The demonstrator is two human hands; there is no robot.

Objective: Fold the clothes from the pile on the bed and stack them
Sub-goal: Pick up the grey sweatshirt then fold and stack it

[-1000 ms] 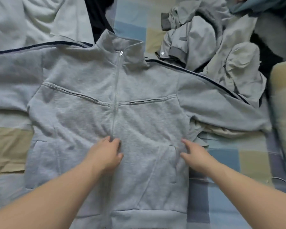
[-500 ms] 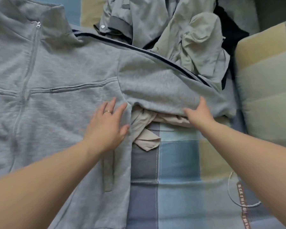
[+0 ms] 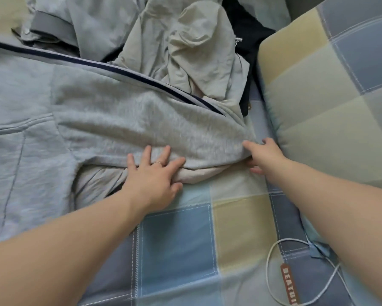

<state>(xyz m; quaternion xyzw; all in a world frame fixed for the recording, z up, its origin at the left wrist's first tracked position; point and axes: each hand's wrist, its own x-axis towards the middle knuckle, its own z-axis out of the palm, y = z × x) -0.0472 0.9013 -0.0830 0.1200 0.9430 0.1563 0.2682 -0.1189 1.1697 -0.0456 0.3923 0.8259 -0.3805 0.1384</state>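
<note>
The bed [image 3: 176,235], in a checked cover, fills the space under and in front of both hands. A grey jacket [image 3: 31,133] lies flat to the left, and its sleeve [image 3: 141,120] stretches across to both hands. A checked pillow [image 3: 331,102] sits just beyond the right hand [image 3: 265,155], hemming in the sleeve end. The unfolded pile [image 3: 185,45] lies past the sleeve, touching it. A beige cloth [image 3: 198,173] is trapped under the sleeve, bunched between the hands. The left hand [image 3: 152,180] presses the sleeve's near edge, fingers spread wide. The right hand pinches the cuff end, thumb on top. A white cable [image 3: 268,261] loops beside the right forearm. The left hand wears a ring [image 3: 158,162].
</note>
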